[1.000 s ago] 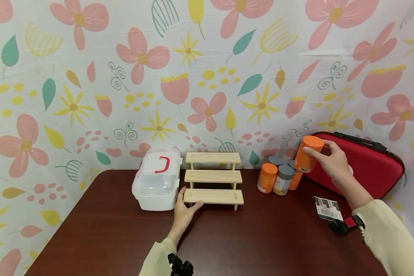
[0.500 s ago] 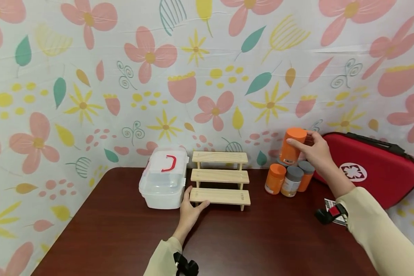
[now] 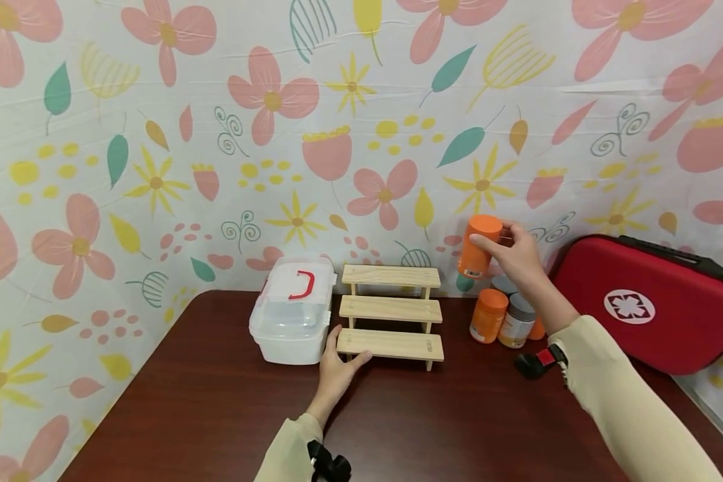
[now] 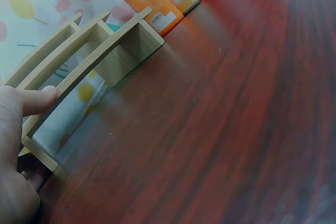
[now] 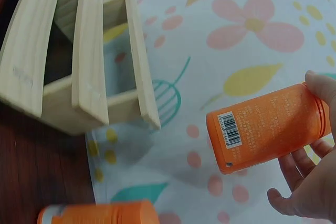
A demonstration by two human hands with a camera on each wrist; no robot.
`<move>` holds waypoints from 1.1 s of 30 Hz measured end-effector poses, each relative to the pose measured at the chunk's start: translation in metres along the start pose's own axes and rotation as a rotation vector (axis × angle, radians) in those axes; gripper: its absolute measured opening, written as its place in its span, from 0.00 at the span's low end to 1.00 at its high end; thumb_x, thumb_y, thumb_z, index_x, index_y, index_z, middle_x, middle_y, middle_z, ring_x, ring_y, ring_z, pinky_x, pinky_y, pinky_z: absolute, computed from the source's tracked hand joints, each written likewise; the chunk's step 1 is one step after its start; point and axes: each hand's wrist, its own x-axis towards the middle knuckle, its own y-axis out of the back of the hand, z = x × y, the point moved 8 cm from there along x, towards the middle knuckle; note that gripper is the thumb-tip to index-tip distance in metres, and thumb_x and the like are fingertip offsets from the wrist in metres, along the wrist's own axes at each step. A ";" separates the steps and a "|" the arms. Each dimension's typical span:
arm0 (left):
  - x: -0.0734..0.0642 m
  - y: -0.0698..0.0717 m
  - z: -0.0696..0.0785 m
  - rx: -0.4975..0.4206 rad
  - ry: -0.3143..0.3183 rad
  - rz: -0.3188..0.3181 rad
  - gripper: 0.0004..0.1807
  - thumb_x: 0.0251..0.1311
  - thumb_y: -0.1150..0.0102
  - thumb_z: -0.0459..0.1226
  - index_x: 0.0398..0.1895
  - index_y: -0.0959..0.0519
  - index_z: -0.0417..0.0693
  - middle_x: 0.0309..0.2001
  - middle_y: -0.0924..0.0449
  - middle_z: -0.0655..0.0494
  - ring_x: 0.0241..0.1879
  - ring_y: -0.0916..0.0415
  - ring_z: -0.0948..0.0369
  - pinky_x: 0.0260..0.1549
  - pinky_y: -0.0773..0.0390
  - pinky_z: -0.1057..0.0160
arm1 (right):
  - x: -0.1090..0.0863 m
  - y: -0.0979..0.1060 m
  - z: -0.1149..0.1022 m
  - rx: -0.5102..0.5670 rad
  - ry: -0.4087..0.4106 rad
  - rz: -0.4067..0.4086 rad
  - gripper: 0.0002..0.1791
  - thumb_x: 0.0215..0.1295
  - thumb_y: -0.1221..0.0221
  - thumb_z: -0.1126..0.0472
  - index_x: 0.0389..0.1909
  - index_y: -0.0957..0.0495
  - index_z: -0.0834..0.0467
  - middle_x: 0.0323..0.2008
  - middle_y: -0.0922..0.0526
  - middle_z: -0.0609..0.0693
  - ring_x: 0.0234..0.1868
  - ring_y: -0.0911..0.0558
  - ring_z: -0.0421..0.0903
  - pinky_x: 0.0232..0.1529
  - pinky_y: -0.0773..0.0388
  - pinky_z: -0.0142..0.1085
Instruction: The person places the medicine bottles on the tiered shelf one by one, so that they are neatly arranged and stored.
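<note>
My right hand [image 3: 521, 258] holds an orange supplement bottle [image 3: 477, 249] by its capped end, thumb on one side and fingers on the other. The bottle hangs in the air, right of the top step and higher than it; its barcode label shows in the right wrist view. My left hand [image 3: 334, 376] grips the left end of the lowest step of a three-step wooden display stand [image 3: 391, 308]. In the left wrist view, the thumb [image 4: 39, 100] lies against the step's front edge. The steps bear nothing.
Right of the stand are an orange bottle [image 3: 488, 320], a grey-capped bottle [image 3: 517, 324] and others partly hidden behind. A red zip case [image 3: 669, 335] leans at the far right. A clear-lidded white box [image 3: 292, 335] stands left of the stand. Patterned cloth [image 3: 217, 134] covers the wall.
My right hand has carried the orange bottle leftward, away from the red case and toward the stand. The left hand keeps its grip on the stand. The head view has turned slightly left.
</note>
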 end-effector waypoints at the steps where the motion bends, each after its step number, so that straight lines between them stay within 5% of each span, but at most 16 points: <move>1: 0.000 0.000 0.000 -0.008 0.005 0.002 0.48 0.48 0.25 0.38 0.72 0.41 0.41 0.69 0.36 0.38 0.71 0.41 0.43 0.67 0.40 0.40 | 0.001 -0.005 -0.003 0.006 0.005 -0.002 0.44 0.63 0.42 0.38 0.71 0.42 0.60 0.58 0.30 0.53 0.57 0.30 0.48 0.48 0.30 0.30; 5: 0.000 -0.001 -0.001 -0.024 0.012 0.001 0.48 0.48 0.26 0.38 0.72 0.41 0.41 0.70 0.36 0.39 0.71 0.42 0.44 0.67 0.40 0.41 | 0.006 -0.025 -0.014 0.038 0.018 -0.011 0.42 0.64 0.41 0.40 0.71 0.41 0.60 0.60 0.30 0.56 0.57 0.30 0.49 0.48 0.27 0.33; 14: -0.002 0.002 -0.002 -0.015 0.018 0.007 0.48 0.48 0.25 0.39 0.72 0.41 0.42 0.70 0.35 0.40 0.71 0.41 0.44 0.67 0.39 0.41 | 0.017 -0.075 -0.033 0.172 0.013 -0.074 0.42 0.63 0.40 0.41 0.72 0.42 0.57 0.64 0.32 0.59 0.64 0.31 0.55 0.65 0.31 0.49; 33: 0.001 0.001 0.001 0.031 -0.034 0.019 0.48 0.46 0.24 0.40 0.70 0.38 0.40 0.68 0.34 0.38 0.69 0.39 0.42 0.65 0.37 0.40 | 0.036 -0.152 -0.056 0.256 0.064 -0.104 0.36 0.62 0.35 0.50 0.66 0.36 0.61 0.61 0.28 0.60 0.60 0.27 0.56 0.63 0.27 0.48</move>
